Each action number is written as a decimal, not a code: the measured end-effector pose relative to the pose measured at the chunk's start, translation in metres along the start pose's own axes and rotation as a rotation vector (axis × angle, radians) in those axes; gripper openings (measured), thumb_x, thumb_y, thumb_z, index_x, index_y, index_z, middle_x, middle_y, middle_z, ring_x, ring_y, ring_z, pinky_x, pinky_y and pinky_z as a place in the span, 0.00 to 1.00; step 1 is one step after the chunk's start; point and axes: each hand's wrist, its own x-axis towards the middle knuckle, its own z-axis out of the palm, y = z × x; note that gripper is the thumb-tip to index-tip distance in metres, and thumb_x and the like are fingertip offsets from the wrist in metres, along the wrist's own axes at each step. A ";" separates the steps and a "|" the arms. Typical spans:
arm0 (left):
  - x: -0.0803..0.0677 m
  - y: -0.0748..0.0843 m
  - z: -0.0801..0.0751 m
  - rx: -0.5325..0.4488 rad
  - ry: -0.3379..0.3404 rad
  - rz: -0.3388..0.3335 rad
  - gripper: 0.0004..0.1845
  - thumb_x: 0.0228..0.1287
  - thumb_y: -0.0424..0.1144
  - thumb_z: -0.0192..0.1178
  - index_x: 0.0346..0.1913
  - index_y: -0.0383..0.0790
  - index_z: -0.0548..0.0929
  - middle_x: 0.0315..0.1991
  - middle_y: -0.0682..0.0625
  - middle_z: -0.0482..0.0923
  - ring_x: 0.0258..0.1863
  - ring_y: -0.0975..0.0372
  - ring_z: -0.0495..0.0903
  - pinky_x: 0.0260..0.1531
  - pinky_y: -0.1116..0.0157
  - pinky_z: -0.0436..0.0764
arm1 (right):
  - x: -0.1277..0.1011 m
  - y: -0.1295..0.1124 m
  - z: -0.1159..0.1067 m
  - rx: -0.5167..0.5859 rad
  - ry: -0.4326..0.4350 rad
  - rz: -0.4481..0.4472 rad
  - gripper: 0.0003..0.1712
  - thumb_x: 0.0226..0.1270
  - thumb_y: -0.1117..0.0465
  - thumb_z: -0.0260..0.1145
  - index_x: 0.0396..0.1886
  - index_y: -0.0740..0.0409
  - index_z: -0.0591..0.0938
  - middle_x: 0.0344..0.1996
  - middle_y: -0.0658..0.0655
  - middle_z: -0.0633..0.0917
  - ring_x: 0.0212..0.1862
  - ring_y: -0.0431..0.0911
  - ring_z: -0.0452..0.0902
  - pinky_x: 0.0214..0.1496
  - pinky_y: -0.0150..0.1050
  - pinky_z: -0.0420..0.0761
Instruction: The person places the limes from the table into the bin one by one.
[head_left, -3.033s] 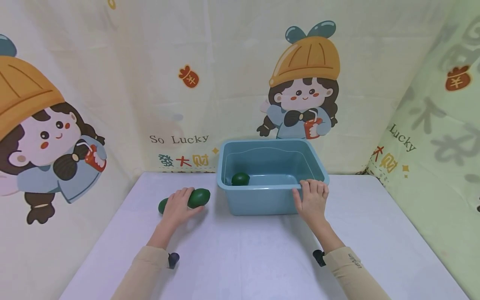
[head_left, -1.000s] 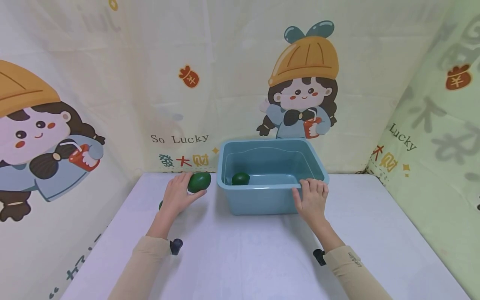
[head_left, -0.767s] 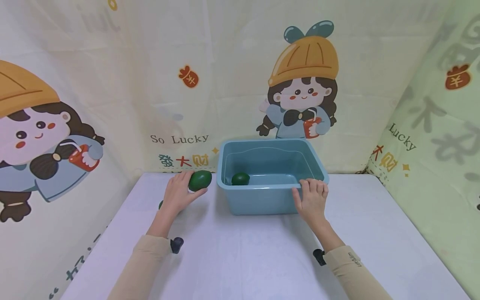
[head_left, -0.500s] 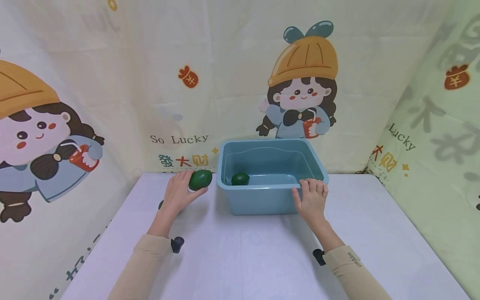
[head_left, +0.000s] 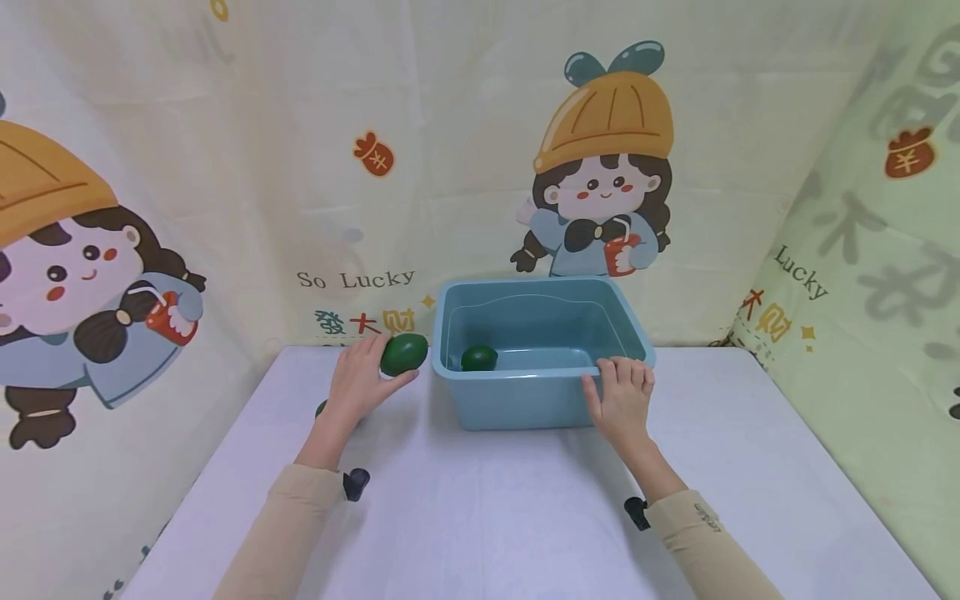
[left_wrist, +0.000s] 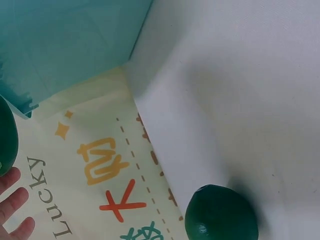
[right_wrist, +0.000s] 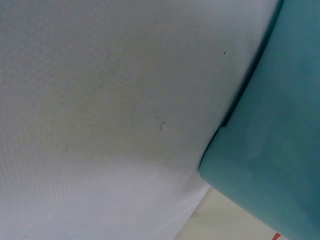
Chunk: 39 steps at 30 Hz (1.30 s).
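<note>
My left hand [head_left: 358,379] holds a smooth, dark green oval fruit [head_left: 405,355] above the table, just left of a blue plastic bin [head_left: 517,404]. In the left wrist view, part of this held fruit [left_wrist: 7,135] shows at the left edge beside the fingertips [left_wrist: 14,204]. Another green fruit [left_wrist: 221,214] lies on the table, mostly hidden behind my left wrist in the head view. Inside the bin, a third green fruit [head_left: 479,358] rests at the left. My right hand [head_left: 627,402] grips the front rim near its right corner, fingers over the edge and thumb outside.
A white cloth covers the table [head_left: 480,517]. The bin stands near its back edge, against a printed cloth backdrop [head_left: 465,167]. More printed cloth rises along the left and right sides.
My left hand has lifted one green fruit off the table and moved it up and slightly right, closer to the bin. The right hand stays on the rim.
</note>
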 end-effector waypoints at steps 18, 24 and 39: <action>0.007 0.010 -0.006 -0.007 0.000 -0.004 0.39 0.51 0.60 0.61 0.60 0.37 0.67 0.55 0.40 0.69 0.54 0.49 0.65 0.58 0.48 0.59 | 0.002 -0.001 -0.001 -0.009 -0.025 0.013 0.30 0.71 0.42 0.40 0.37 0.67 0.72 0.37 0.64 0.69 0.41 0.59 0.58 0.47 0.57 0.53; 0.010 0.011 -0.010 -0.003 0.012 0.008 0.40 0.51 0.61 0.61 0.60 0.36 0.67 0.58 0.39 0.68 0.56 0.48 0.64 0.58 0.47 0.59 | 0.003 -0.001 0.000 -0.005 -0.020 0.009 0.30 0.70 0.43 0.41 0.37 0.67 0.72 0.36 0.64 0.69 0.41 0.59 0.58 0.48 0.57 0.53; 0.017 0.022 -0.016 0.004 0.017 0.067 0.39 0.51 0.60 0.61 0.59 0.36 0.68 0.54 0.41 0.70 0.53 0.49 0.66 0.55 0.47 0.63 | 0.004 -0.002 0.001 -0.014 -0.018 0.015 0.29 0.70 0.43 0.41 0.36 0.66 0.72 0.36 0.64 0.69 0.40 0.59 0.58 0.47 0.57 0.53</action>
